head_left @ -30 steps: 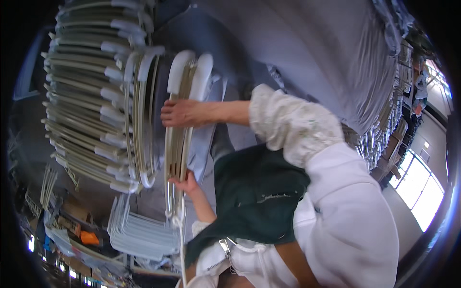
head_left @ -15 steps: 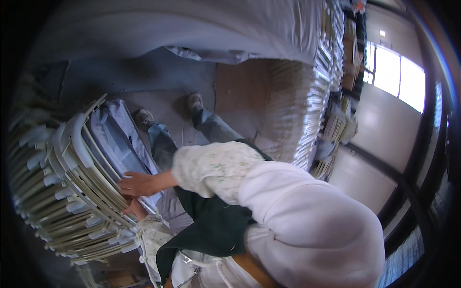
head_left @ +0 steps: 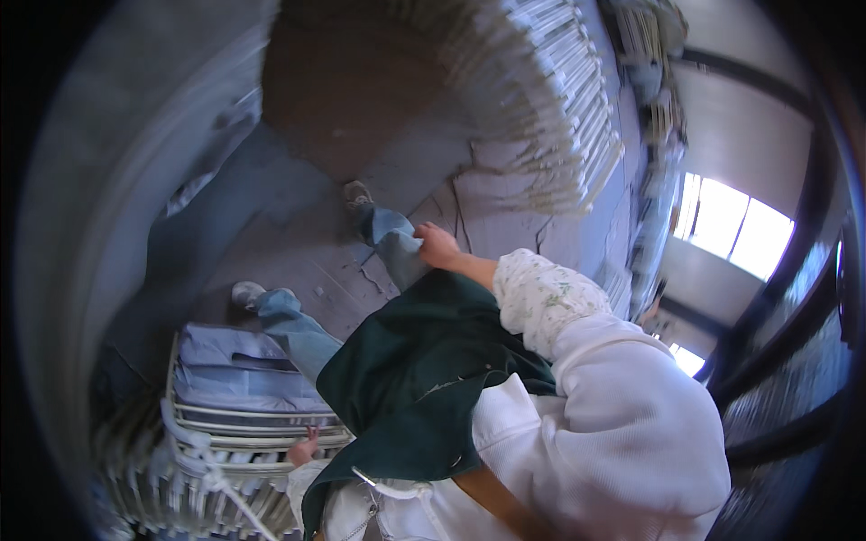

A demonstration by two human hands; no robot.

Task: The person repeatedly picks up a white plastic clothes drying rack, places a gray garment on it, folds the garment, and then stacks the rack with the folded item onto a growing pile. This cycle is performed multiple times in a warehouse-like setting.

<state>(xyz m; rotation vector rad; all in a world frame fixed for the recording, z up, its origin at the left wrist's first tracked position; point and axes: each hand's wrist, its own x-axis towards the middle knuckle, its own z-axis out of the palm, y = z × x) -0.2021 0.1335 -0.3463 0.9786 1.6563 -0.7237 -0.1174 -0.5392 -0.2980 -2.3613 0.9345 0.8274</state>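
Observation:
My left hand (head_left: pixel 305 446) is on the pale metal tubes of a folded chair (head_left: pixel 189 437), its fingers curled at the frame and partly hidden. That chair is at the end of a packed row of similar ones at lower left, with a grey fabric panel (head_left: pixel 203 361) against its far side. My right hand (head_left: pixel 437 245) hangs away from the chairs, above my right lower leg. Its fingers are curled together, with nothing visible in them.
Another row of pale metal frames (head_left: pixel 577 117) stands ahead to the right, blurred. A large grey cover (head_left: pixel 126 171) drapes at the left. Brown board (head_left: pixel 352 99) lies on the floor ahead, and cracks or cords (head_left: pixel 460 207) run across the floor. Windows (head_left: pixel 735 225) are at far right.
My view has turned to the right. My right hand has left the folded chairs and swung across to the right; my left hand stays at the chair frames.

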